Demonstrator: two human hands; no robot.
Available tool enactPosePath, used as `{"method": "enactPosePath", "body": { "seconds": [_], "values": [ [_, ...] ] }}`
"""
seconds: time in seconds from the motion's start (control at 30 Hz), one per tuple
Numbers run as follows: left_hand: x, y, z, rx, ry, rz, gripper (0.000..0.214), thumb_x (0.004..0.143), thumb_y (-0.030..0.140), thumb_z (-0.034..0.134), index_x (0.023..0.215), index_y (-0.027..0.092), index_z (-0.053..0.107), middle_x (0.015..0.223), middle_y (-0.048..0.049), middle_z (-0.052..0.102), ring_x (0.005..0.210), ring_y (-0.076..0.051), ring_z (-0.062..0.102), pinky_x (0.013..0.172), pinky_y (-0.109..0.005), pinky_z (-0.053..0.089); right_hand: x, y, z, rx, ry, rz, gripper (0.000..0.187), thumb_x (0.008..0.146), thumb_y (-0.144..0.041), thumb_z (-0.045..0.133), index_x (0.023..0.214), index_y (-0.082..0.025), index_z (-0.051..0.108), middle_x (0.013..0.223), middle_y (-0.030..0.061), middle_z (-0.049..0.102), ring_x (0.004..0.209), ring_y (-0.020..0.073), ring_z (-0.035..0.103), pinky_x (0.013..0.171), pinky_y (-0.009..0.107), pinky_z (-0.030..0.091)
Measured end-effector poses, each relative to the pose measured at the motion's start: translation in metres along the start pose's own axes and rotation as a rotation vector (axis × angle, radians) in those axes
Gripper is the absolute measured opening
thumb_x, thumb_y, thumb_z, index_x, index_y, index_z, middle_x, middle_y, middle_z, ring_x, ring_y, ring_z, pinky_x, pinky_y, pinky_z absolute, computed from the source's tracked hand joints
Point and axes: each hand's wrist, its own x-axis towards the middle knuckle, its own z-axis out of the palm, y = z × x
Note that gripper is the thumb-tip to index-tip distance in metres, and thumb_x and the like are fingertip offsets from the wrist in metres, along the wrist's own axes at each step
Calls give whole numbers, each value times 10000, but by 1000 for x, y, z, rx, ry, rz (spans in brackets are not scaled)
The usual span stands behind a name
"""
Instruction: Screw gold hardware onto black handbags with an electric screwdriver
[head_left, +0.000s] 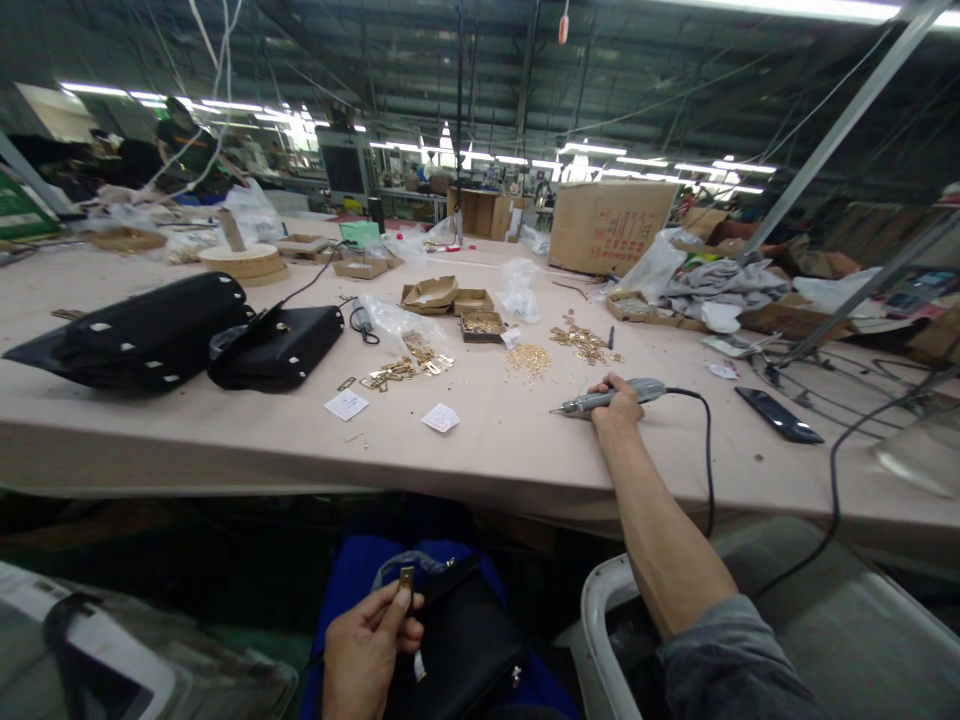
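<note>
My right hand (621, 403) is wrapped round a grey corded electric screwdriver (651, 389), its tip pointing left just over the table. Low in the view, my left hand (367, 640) pinches a small brass-coloured metal plate (406, 577) between thumb and fingers. Beneath that hand a black bag (472, 640) lies on my lap; whether the plate is fixed to the bag's strap I cannot tell. On the table, a pile of tiny gold screws (529, 360) lies left of the screwdriver, with flat brass metal pieces (585, 342) behind it.
Two black bags (277, 345) stand at the left of the table (495, 450). More brass pieces (394, 372) spill from a plastic bag. A phone (780, 415) lies at right, near the screwdriver's black cord (709, 450). White bins flank my legs. A large carton (611, 225) stands behind.
</note>
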Motion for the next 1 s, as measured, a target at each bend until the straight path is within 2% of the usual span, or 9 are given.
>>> {"method": "enactPosePath", "body": {
  "seconds": [0.13, 0.4, 0.73, 1.0],
  "values": [
    [-1, 4, 2, -18, 20, -2, 679, 496, 627, 923, 853, 63, 800, 686, -139, 730, 492, -215, 644, 437, -288, 536, 2, 1, -1, -6, 20, -21, 295, 788, -82, 668, 834, -221, 412, 721, -69, 545, 466, 71, 486, 440, 182, 516],
    [2, -4, -2, 1, 4, 3, 634, 557, 615, 902, 871, 74, 800, 661, -120, 724, 494, -210, 641, 458, -291, 546, 3, 1, -3, 3, 37, -43, 306, 777, -83, 664, 817, -226, 396, 726, -69, 552, 463, 74, 485, 420, 183, 505],
    [1, -3, -3, -12, -9, -5, 643, 572, 582, 904, 929, 58, 794, 760, -146, 752, 517, -200, 643, 469, -284, 539, 8, 3, -3, -10, 81, -53, 334, 788, -64, 648, 844, -232, 364, 744, -79, 555, 465, 61, 485, 422, 162, 494],
    [0, -4, -4, 2, -25, -2, 644, 577, 618, 894, 889, 63, 799, 629, -115, 711, 490, -187, 628, 462, -255, 528, 11, 5, -2, 29, 150, -54, 354, 807, -32, 661, 870, -233, 376, 738, -72, 566, 471, 78, 501, 405, 166, 506]
  ]
}}
